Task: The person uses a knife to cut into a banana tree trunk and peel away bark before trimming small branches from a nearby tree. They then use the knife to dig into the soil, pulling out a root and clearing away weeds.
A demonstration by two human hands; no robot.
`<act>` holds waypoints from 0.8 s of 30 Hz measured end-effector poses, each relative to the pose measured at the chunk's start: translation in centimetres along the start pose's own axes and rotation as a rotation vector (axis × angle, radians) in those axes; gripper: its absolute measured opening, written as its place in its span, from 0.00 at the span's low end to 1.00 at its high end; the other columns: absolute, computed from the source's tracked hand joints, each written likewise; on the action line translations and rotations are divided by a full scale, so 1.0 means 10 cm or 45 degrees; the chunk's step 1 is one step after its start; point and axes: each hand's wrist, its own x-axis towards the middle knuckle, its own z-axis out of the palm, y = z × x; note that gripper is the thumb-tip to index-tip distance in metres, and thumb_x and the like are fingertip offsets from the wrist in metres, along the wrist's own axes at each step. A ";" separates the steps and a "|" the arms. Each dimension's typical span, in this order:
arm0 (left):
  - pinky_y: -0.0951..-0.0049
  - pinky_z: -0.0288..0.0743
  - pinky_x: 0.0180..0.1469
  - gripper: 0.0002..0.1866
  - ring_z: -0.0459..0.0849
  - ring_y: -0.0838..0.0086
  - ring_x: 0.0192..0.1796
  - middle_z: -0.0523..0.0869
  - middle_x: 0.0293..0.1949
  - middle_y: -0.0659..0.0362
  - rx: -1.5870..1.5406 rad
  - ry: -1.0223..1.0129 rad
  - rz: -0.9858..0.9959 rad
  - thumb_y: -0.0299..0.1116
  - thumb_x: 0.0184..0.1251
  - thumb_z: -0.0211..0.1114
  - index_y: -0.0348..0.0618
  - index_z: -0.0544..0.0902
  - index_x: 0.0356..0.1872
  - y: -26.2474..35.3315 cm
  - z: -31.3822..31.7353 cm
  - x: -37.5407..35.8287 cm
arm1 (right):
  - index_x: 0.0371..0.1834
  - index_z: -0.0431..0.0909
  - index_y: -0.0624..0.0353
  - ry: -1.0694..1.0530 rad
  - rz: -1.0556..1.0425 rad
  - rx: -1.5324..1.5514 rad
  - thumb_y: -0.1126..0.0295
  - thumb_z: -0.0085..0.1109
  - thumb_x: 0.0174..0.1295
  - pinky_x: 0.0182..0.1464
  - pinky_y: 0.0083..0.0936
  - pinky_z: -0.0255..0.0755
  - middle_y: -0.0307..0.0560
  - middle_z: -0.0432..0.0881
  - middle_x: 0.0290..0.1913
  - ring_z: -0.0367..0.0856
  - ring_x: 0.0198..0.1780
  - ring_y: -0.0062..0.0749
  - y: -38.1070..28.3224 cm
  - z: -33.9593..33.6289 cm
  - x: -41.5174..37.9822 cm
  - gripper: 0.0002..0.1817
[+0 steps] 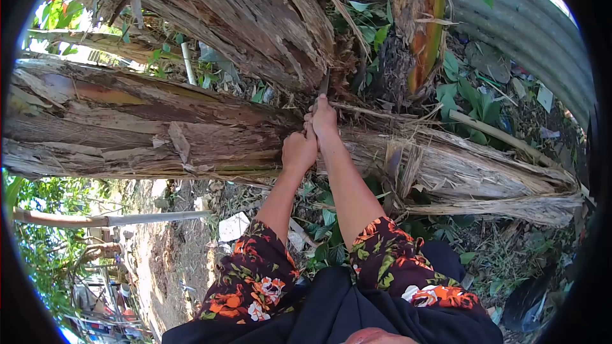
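Both of my hands are closed round the handle of a knife, whose narrow dark blade points away from me. My right hand is farther forward, and my left hand sits just behind it. The blade is at the torn lower end of a thick, leaning banana trunk, with its tip close against the fibres. Beneath my hands lies a long fallen banana trunk with peeling brown bark. Most of the handle is hidden by my fingers.
An upright banana stem stands beyond my right hand. Corrugated sheet metal curves along the far right. A dry stick lies among leaves on the right. A pole and a white block are at lower left.
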 end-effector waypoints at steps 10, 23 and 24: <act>0.55 0.70 0.42 0.30 0.77 0.45 0.36 0.78 0.27 0.37 0.041 0.018 0.114 0.52 0.61 0.41 0.31 0.80 0.28 0.22 0.04 0.14 | 0.21 0.64 0.61 -0.044 -0.044 0.075 0.48 0.36 0.62 0.12 0.24 0.54 0.42 0.64 0.11 0.60 0.10 0.25 -0.29 0.00 0.12 0.26; 0.53 0.68 0.42 0.33 0.77 0.43 0.37 0.77 0.26 0.34 -0.079 -0.049 0.040 0.51 0.62 0.37 0.27 0.79 0.25 0.31 0.21 0.28 | 0.17 0.66 0.61 0.013 -0.168 -0.231 0.48 0.38 0.61 0.12 0.27 0.57 0.44 0.65 0.10 0.61 0.09 0.29 -0.25 -0.05 0.54 0.27; 0.54 0.68 0.43 0.34 0.76 0.44 0.39 0.77 0.27 0.34 -0.045 -0.025 0.026 0.52 0.63 0.37 0.26 0.78 0.24 0.28 0.25 0.42 | 0.15 0.66 0.64 0.071 -0.304 -0.343 0.49 0.37 0.61 0.16 0.31 0.60 0.48 0.67 0.11 0.66 0.12 0.33 -0.19 -0.02 0.84 0.29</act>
